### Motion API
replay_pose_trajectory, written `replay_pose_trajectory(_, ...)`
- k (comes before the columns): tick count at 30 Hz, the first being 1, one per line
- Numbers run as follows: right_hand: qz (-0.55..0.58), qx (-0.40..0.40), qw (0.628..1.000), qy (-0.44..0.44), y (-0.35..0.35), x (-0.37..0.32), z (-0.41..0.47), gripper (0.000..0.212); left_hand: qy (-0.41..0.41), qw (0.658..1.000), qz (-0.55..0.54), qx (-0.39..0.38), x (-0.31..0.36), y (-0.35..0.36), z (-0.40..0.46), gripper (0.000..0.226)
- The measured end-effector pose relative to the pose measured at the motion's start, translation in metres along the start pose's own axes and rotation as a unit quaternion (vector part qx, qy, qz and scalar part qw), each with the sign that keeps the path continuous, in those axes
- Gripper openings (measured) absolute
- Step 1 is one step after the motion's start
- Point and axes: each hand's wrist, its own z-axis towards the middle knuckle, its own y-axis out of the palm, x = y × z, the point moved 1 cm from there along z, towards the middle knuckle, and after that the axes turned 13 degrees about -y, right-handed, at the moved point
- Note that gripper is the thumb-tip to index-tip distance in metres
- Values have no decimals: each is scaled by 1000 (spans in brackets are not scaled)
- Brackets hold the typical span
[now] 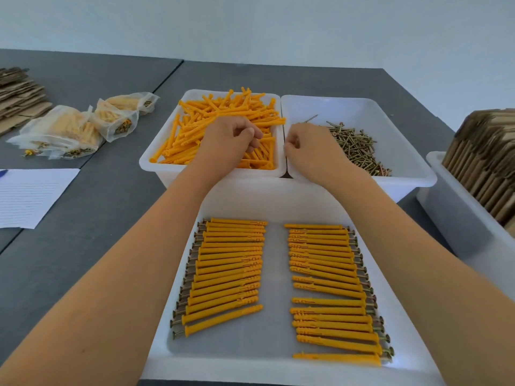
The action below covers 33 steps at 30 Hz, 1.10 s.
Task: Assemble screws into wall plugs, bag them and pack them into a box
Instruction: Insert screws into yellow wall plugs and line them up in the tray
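A white bin (156, 162) holds loose orange wall plugs (195, 126). My left hand (228, 143) is down in it, fingers pinched on a plug among the pile. Right of it, a second white bin (404, 151) holds brass screws (359, 149). My right hand (309, 149) hovers over that bin's bare left part with fingers curled closed; whatever is inside them is hidden. In the near white tray (273, 366) lie two rows of assembled plugs with screws, a left row (225, 271) and a right row (328, 291).
Several filled plastic bags (69, 132) lie at the left on the grey table (92, 218), with lined paper (30, 196) nearer me. Flattened cardboard (19, 93) is stacked at far left. A white bin of folded cardboard boxes (485, 162) stands at the right.
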Motion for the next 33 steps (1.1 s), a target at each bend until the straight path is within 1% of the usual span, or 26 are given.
replay_pose_trajectory(1, -5, 34, 999, 27, -2, 9, -3, 18, -1, 1000, 7, 4, -1, 0, 1, 27)
replay_pose_trajectory(2, -9, 52, 997, 53, -4, 20, -8, 21, 0, 1000, 19, 9, -1, 1, 1, 27)
replay_pose_trajectory(3, -6, 48, 996, 74, -7, 28, -12, 22, 2, 999, 34, 14, -2, 1, 2, 26)
replay_pose_trajectory(4, -1, 26, 995, 99, -8, 36, -12, 22, 7, 998, 53, 18, -3, 2, 2, 24)
replay_pose_trajectory(6, -15, -67, 986, 150, -7, 45, -9, 22, 19, 995, 93, 21, -5, 4, 3, 22)
replay_pose_trajectory(8, -39, -152, 971, 179, -4, 49, -7, 30, 18, 991, 135, -1, -6, 6, 5, 20)
replay_pose_trajectory(9, -43, -170, 967, 182, -2, 50, -5, 32, 14, 985, 170, -26, -7, 8, 7, 21)
replay_pose_trajectory(11, -37, -181, 966, 183, 1, 53, -2, 33, 0, 960, 269, -78, -7, 12, 11, 27)
replay_pose_trajectory(12, -37, -182, 965, 185, 2, 55, -1, 31, -7, 948, 302, -96, -6, 13, 12, 30)
replay_pose_trajectory(13, -37, -182, 964, 189, 2, 55, -1, 29, -13, 944, 311, -112, -4, 13, 12, 31)
replay_pose_trajectory(16, -39, -177, 963, 198, 3, 55, 0, 34, -28, 949, 277, -147, 0, 11, 8, 31)
replay_pose_trajectory(19, -45, -156, 965, 207, 4, 56, -1, 32, -43, 945, 283, -161, 2, 11, 5, 32)
replay_pose_trajectory(22, -44, -144, 965, 215, 4, 55, -2, 29, -50, 948, 270, -161, 4, 12, 4, 32)
replay_pose_trajectory(25, -45, -141, 964, 222, 4, 53, -3, 26, -49, 957, 235, -161, 3, 12, 4, 30)
replay_pose_trajectory(28, -46, -126, 967, 219, 3, 54, -3, 26, -33, 970, 197, -138, 1, 12, 5, 27)
replay_pose_trajectory(30, -56, -141, 964, 216, 2, 54, -1, 28, -11, 978, 172, -120, -1, 11, 5, 27)
replay_pose_trajectory(33, -72, -187, 956, 216, 4, 50, 2, 28, 24, 986, 135, -100, 0, 10, 3, 27)
